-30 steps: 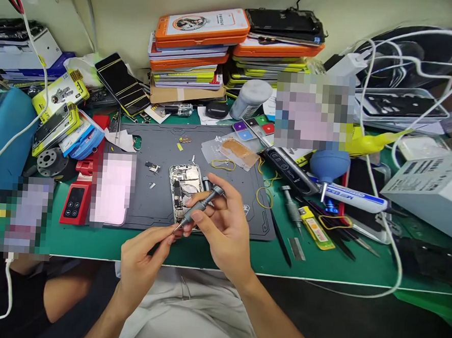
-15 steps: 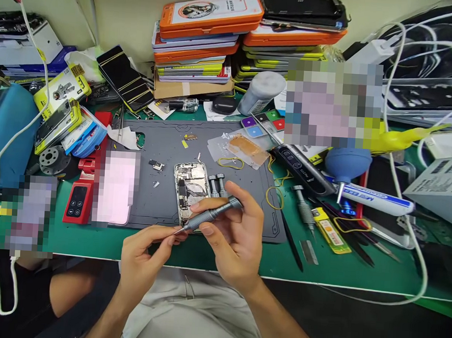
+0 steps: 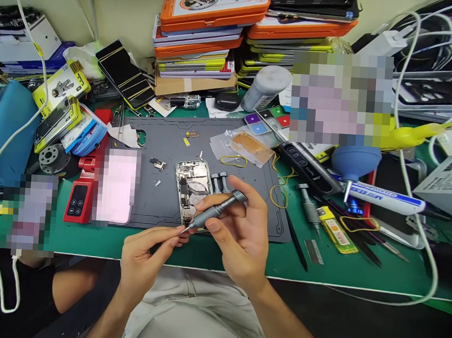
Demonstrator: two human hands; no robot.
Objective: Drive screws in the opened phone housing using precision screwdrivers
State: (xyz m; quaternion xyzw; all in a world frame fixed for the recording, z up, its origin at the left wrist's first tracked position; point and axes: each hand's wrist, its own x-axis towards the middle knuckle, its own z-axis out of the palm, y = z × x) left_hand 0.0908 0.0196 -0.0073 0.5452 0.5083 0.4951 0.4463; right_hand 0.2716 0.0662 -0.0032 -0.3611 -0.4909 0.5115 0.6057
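A grey precision screwdriver [image 3: 218, 209] lies slanted across the fingers of my right hand [image 3: 243, 231], its cap against the forefinger and the thumb along the handle. My left hand [image 3: 144, 253] pinches its thin tip between thumb and forefinger. Whether a tiny part sits at the tip too, I cannot tell. Just behind the hands, an opened phone [image 3: 194, 182] with bare inner parts rests on the dark grey work mat [image 3: 163, 134]; its lower end is partly covered by my fingers. More grey screwdrivers [image 3: 219, 181] stand beside its right edge.
Left of the phone lie a small circuit part [image 3: 158, 163] and a red device [image 3: 78, 201] with buttons. On the right are a black pen-like tool [image 3: 306, 166], a blue air blower [image 3: 354, 161], another screwdriver [image 3: 310, 210] and a blade [image 3: 314, 252]. Stacked boxes [image 3: 212, 25] stand behind.
The view has shifted slightly, so most things sit a little further right. Both hands keep nearly the same hold on the screwdriver, with the right hand's fingers slightly moved.
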